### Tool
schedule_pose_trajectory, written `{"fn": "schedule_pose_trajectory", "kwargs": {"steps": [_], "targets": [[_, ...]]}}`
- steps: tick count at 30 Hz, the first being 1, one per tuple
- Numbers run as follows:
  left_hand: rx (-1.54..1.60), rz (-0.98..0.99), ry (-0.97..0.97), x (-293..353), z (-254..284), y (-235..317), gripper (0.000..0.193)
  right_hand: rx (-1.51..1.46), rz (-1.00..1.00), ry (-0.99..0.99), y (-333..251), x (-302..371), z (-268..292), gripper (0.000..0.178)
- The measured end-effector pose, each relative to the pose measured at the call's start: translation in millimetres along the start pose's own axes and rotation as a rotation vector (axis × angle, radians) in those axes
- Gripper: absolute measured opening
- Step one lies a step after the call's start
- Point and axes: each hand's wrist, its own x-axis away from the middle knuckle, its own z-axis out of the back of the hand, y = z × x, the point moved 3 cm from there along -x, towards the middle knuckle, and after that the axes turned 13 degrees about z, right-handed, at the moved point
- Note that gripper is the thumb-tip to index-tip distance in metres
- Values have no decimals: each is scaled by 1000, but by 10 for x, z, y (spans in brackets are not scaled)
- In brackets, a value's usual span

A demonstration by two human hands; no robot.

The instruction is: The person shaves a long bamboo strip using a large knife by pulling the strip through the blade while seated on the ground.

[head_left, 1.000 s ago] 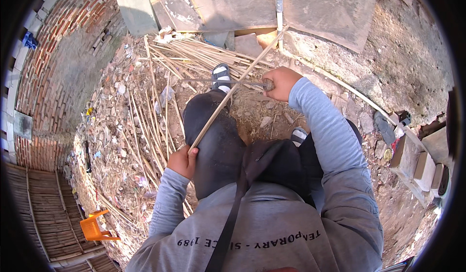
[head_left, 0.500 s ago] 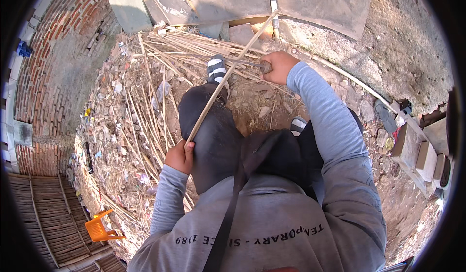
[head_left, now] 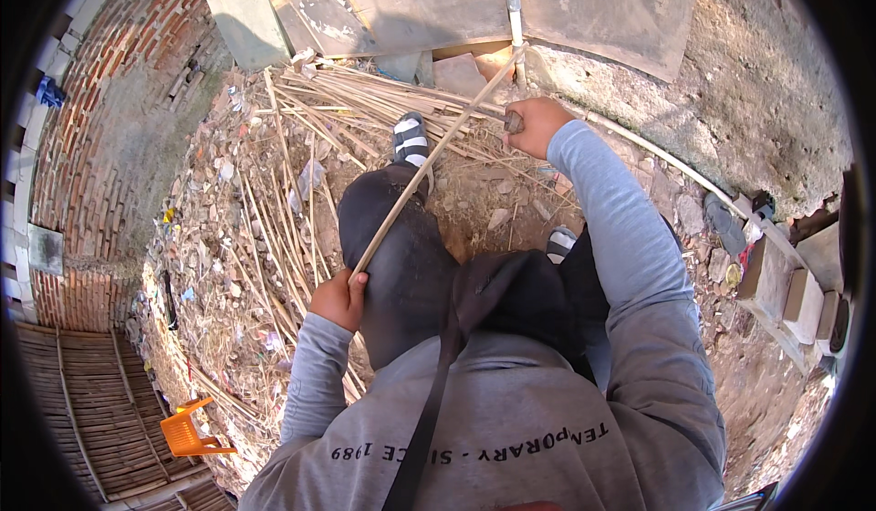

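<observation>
My left hand is closed around the near end of a long, thin bamboo strip. The strip slants across my left knee, with its far end up to the right near a white pipe. Farther out, my right hand grips the dark handle of a knife. Its blade points left toward the strip and shows only faintly against the pile behind; whether it touches the strip I cannot tell. Past my left foot lies a pile of bamboo strips, and more loose strips lie on the ground to the left.
A rough wall with leaning boards stands ahead, and a white pipe runs down it. A brick wall rises at the left. An orange plastic chair sits at the lower left. Blocks stand at the right. Rubble covers the ground.
The strip's far end has come down a little. My right hand has shifted slightly to the right with the knife, whose blade shows less. My left hand stays on the strip's near end.
</observation>
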Motion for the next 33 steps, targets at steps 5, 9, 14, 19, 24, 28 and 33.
{"fn": "schedule_pose_trajectory", "kwargs": {"steps": [5,9,14,19,24,28,33], "targets": [[-15,-8,19,26,4,16,40,119,139,-232,-487,-25,-126,40],[11,2,33,25,1,53,40,-132,-62,-133,5,-62,-128,42],[-17,40,21,65,37,41,40,-9,25,-97,-146,-84,-215,36],[-12,18,-6,32,47,60,42,113,157,-140,-350,-126,-315,30],[-9,20,7,37,58,75,40,-40,-90,-46,74,-111,-106,26],[-73,16,8,63,82,49,40,68,38,-101,-184,-106,-257,28],[18,-16,-30,2,45,36,41,-29,9,-71,-166,-128,-257,29]]}}
